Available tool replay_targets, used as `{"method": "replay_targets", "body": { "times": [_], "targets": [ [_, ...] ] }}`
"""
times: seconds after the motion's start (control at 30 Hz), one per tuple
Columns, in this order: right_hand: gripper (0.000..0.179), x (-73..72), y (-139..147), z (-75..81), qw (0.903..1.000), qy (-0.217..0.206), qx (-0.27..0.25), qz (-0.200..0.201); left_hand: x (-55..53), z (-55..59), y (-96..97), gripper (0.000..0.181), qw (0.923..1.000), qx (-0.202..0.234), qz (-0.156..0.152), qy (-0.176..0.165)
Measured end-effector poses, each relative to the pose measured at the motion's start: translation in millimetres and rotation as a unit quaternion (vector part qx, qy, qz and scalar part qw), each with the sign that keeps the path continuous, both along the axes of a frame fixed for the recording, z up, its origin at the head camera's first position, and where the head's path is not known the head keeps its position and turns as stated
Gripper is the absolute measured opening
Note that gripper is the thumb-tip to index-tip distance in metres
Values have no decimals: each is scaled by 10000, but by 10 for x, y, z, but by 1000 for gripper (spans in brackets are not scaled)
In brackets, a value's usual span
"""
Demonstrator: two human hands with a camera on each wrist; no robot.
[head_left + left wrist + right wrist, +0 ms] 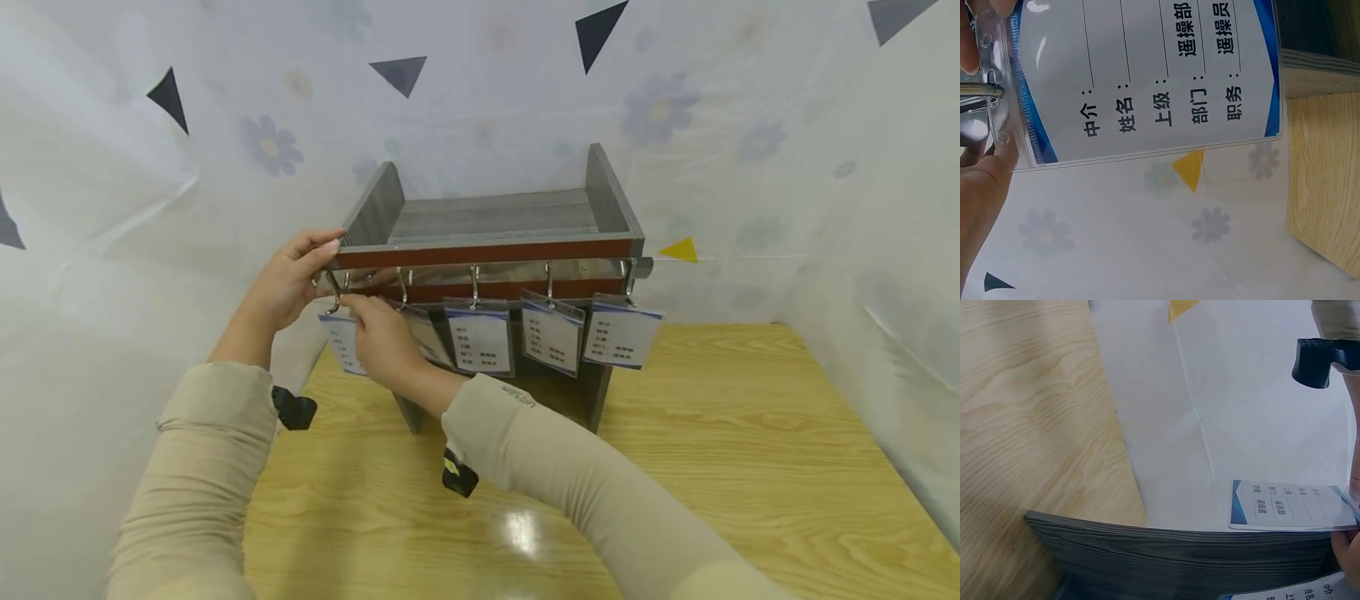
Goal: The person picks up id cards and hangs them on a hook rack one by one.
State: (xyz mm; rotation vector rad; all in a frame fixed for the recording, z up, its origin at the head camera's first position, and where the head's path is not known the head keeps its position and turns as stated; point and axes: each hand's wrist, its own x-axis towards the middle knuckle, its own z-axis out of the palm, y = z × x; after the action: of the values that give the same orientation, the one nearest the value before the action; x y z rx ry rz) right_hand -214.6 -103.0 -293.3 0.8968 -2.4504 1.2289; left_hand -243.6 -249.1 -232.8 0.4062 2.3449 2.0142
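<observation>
A grey wooden shelf with a reddish-brown front strip stands on the table. My left hand grips its front left corner, fingers and thumb at the edge. Below, the leftmost badge holder hangs from a metal hook, and my right hand pinches its top edge, partly covering it. In the left wrist view the hook passes through the middle hole of the clear badge holder, which carries a white card with blue corners. The same badge shows beside right-hand fingers in the right wrist view.
Several more badges, such as the middle one and the rightmost, hang on hooks along the rail. The second from the left is partly behind my right hand. The wood-grain table meets pale patterned sheeting behind and at the sides.
</observation>
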Motion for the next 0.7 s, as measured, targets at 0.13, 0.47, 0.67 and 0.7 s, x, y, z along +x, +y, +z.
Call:
{"method": "replay_targets", "body": {
  "times": [0.13, 0.47, 0.67, 0.7],
  "targets": [
    [34, 5, 40, -1, 9999, 85, -109, 68, -22, 11, 9, 31, 10000, -53, 41, 36],
    [36, 30, 225, -18, 9982, 47, -296, 528, -99, 29, 55, 44, 9943, -922, 392, 357],
    [36, 118, 355, -44, 9971, 73, -58, 749, -14, 49, 95, 51, 9796, -1829, 646, 523],
    [35, 137, 382, -47, 9966, 34, -16, 819, 9, 48, 103, 51, 9765, -1960, 691, 562]
  ]
}}
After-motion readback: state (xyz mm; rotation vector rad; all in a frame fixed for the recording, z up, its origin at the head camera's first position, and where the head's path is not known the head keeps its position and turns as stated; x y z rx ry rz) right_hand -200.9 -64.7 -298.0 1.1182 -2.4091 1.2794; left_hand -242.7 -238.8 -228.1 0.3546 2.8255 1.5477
